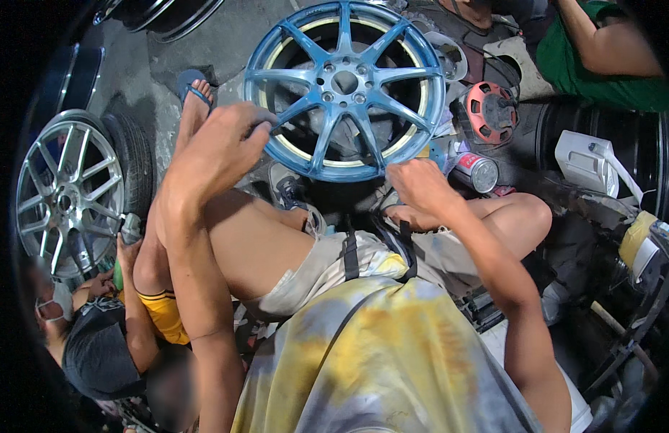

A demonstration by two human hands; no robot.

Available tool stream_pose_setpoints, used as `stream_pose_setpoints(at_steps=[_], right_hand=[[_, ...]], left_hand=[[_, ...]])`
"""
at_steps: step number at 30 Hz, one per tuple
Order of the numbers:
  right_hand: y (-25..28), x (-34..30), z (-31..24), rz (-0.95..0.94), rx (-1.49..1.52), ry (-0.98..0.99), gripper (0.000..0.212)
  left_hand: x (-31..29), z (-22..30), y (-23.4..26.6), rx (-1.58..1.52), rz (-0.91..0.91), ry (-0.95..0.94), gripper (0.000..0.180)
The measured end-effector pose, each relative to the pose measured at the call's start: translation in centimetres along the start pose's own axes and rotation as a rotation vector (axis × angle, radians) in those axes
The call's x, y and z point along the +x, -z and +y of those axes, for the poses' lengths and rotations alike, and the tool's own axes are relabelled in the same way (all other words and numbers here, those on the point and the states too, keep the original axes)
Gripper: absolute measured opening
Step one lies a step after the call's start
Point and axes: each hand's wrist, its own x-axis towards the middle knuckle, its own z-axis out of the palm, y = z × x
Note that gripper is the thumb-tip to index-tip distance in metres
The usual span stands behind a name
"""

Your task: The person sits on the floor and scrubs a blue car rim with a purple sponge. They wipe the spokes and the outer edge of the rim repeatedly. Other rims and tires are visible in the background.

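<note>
A blue multi-spoke wheel rim (345, 52) with a bare metal look through its coating is in front of me, above my bent knees. My left hand (222, 148) is at its lower left edge, fingers curled and fingertips against the lip. At the lower edge, a little right of the middle, my right hand (423, 186) is closed against the lip. The fingertips of my right hand are hidden. A pale ring shows inside the rim, behind the spokes.
At left a co-worker's hand (126, 249) is beside a silver wheel (67, 195), near a tyre (129, 155). Right of the rim are a round orange-red slotted piece (478, 119), a tin can (480, 173) and a white jug (583, 162). Another person in a green shirt (565, 61) sits far right.
</note>
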Motion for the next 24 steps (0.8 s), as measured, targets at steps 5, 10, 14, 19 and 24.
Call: stream_pose_setpoints(at_steps=[5,10,14,19,24], right_hand=[[0.3,-3.1,4.1,0.183,0.299,-0.010,0.014],[1.0,-1.7,6.2,0.374,0.250,-0.014,0.014],[0.0,-1.2,5.9,0.327,0.213,-0.075,0.014],[-0.1,-1.2,5.6,0.309,0.237,-0.120,0.017],[0.1,-1.2,5.9,0.335,0.265,-0.123,0.016]], left_hand=[[1.6,1.9,-1.9,-0.067,-0.126,0.021,0.022],[1.6,6.5,-10.2,-0.112,-0.435,-0.009,0.032],[2.7,9.7,-18.8,-0.001,-0.504,0.029,0.056],[3.0,12.5,-23.3,0.255,-0.369,0.039,0.062],[3.6,13.2,-23.6,0.311,-0.206,-0.087,0.033]])
